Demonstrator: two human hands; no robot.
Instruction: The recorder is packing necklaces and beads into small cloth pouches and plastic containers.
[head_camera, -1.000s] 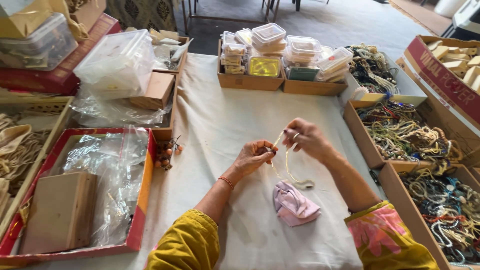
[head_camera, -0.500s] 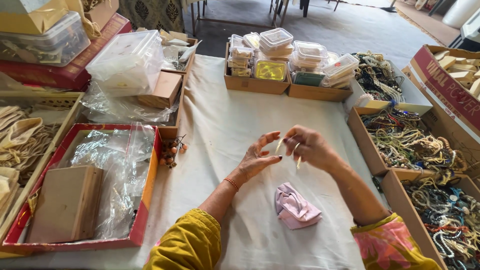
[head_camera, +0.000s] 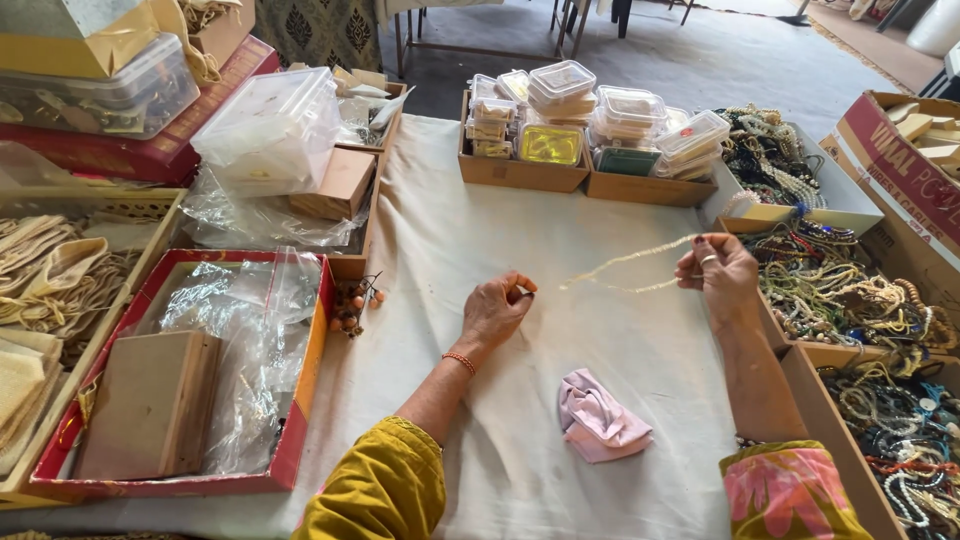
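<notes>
My right hand (head_camera: 716, 272) pinches a pale bead necklace (head_camera: 628, 272) and holds it up to the right, above the white cloth; the strand trails left toward my left hand, blurred. My left hand (head_camera: 497, 306) rests low over the cloth with thumb and fingers pinched together; whether it grips the strand's end I cannot tell. A small pink pouch (head_camera: 600, 419) lies crumpled on the cloth in front of me, between my forearms.
A red tray (head_camera: 300, 410) with a wooden box (head_camera: 150, 405) and clear plastic sits at left. Cardboard boxes of bead necklaces (head_camera: 850, 290) line the right. Stacked clear plastic containers (head_camera: 590, 120) stand at the back, and several orange beads (head_camera: 352, 300) lie by the tray.
My right hand moved right and pulled the necklace out into a long strand. My left hand dropped lower and closed its fingers. The pink pouch stayed put.
</notes>
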